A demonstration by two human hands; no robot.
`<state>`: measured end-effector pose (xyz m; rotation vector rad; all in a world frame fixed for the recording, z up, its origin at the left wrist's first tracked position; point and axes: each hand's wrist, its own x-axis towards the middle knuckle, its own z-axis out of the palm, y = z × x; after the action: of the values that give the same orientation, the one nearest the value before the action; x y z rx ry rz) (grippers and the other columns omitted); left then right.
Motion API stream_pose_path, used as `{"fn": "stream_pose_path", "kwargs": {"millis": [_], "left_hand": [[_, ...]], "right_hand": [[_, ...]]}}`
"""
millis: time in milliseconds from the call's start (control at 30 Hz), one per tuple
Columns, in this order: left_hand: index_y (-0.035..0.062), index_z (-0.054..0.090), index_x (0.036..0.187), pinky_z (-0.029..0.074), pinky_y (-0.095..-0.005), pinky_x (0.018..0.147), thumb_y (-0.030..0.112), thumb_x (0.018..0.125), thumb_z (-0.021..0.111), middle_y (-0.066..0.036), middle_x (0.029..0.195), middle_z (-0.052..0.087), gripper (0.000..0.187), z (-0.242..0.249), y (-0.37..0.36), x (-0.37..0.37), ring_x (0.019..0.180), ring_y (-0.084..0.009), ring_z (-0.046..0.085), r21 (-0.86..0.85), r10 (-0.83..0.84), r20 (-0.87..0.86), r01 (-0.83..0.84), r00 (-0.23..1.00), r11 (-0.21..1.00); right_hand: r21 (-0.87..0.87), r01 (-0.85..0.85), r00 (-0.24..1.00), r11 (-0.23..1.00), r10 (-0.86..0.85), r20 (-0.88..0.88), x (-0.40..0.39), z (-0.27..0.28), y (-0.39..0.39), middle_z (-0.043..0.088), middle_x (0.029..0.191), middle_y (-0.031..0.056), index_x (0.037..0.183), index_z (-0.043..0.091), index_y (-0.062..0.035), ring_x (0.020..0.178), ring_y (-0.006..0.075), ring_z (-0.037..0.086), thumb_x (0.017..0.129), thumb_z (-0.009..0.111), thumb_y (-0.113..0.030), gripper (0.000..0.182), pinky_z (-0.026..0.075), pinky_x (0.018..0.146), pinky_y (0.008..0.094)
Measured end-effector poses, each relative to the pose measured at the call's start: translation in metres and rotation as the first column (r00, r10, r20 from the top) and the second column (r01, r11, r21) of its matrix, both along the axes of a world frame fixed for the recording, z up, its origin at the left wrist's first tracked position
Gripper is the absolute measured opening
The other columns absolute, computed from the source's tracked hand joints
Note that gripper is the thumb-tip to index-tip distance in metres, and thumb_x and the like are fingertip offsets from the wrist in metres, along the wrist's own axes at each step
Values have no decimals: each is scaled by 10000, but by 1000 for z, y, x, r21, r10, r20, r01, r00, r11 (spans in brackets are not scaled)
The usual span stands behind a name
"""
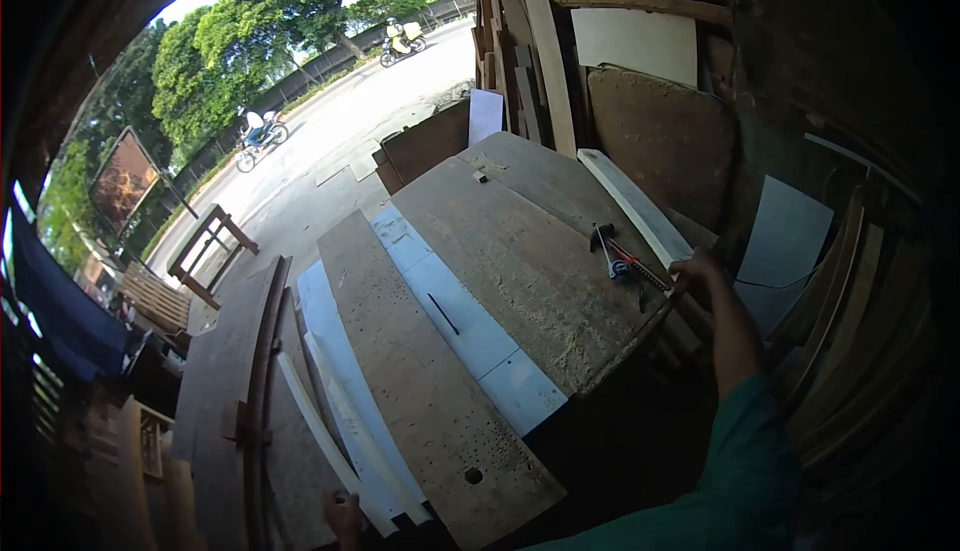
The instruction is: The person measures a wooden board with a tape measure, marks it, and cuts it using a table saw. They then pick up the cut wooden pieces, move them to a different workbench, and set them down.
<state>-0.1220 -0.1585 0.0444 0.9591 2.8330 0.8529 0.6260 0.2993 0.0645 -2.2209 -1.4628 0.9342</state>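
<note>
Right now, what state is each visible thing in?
Long plank: lying along right side of workbench
Right hand: touching near end of plank, grip unclear
Left hand: at near end of narrow pale strip, grip unclear
Hammer: lying on workbench
Thin dark stick: lying flat on pale blue board
Nearer motorcycle: ridden on road
Farther motorcycle: likewise
Wooden stand: upright outside

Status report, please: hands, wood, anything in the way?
Right hand holding pale board by its near end. Left hand at near end of pale strip, grip unclear. Small tools beside the board, none on it.
</note>
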Motion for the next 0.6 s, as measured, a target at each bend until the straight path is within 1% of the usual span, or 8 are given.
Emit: {"fn": "stream_pose_path", "kwargs": {"millis": [133,167,200,233,300,367,500,600], "left_hand": [[-18,598,1119,490,-347,671,150,806,728,-122,951,614,378,11,29,17,773,-206,597,327,-177,33,156,984,932],[-10,599,1128,491,-340,684,156,826,714,-120,980,613,363,23,43,34,795,-194,598,344,-225,43,197,973,918],[1,599,1147,493,-338,690,159,845,698,-113,1000,613,356,24,58,48,807,-188,597,401,-322,-23,304,947,864],[15,596,1167,497,-333,700,156,855,688,-102,1021,614,354,42,73,83,831,-179,596,410,-326,37,283,945,867],[27,593,1182,497,-324,727,201,874,683,-87,1055,617,365,51,103,138,893,-173,602,469,-516,155,397,842,789],[42,615,1168,501,-332,777,221,881,676,-92,1038,637,344,53,130,203,943,-174,607,513,-684,274,499,676,698],[23,595,1229,498,-349,847,292,920,655,-104,1076,648,415,67,157,335,1000,-184,604,499,-829,505,703,240,507],[10,527,1309,471,-358,925,419,943,624,-123,1181,619,557,55,170,409,1089,-202,581,563,-691,713,687,-122,459]], "right_hand": [[61,32,990,998,-23,-140,22,15,-76,600,1206,268,1255,501,153,1030,298,634,518,838,-421,993,514,874,366],[101,27,999,994,-30,27,50,-29,-76,591,1200,271,1246,499,156,967,264,655,537,841,-372,948,533,814,348],[42,49,943,998,-32,-331,38,-4,-125,620,1121,236,1231,504,149,896,251,668,584,825,-326,865,540,748,339],[113,113,925,987,-63,-376,60,-52,-142,650,987,175,1221,517,115,832,238,669,663,783,-292,740,544,707,350],[81,54,618,995,30,-785,67,-61,-215,644,1036,153,1213,514,54,875,221,654,728,742,-295,640,539,735,360],[14,170,340,985,-45,-939,48,-38,-295,633,1041,130,1254,492,30,835,212,649,748,716,-259,624,534,712,347],[114,190,381,975,33,-924,11,-35,-423,607,1087,126,1326,457,-8,891,225,646,688,739,-272,745,541,752,368],[311,183,620,933,136,-773,-21,-33,-494,569,1119,130,1342,441,-2,988,258,616,668,795,-329,828,530,857,413]]}}
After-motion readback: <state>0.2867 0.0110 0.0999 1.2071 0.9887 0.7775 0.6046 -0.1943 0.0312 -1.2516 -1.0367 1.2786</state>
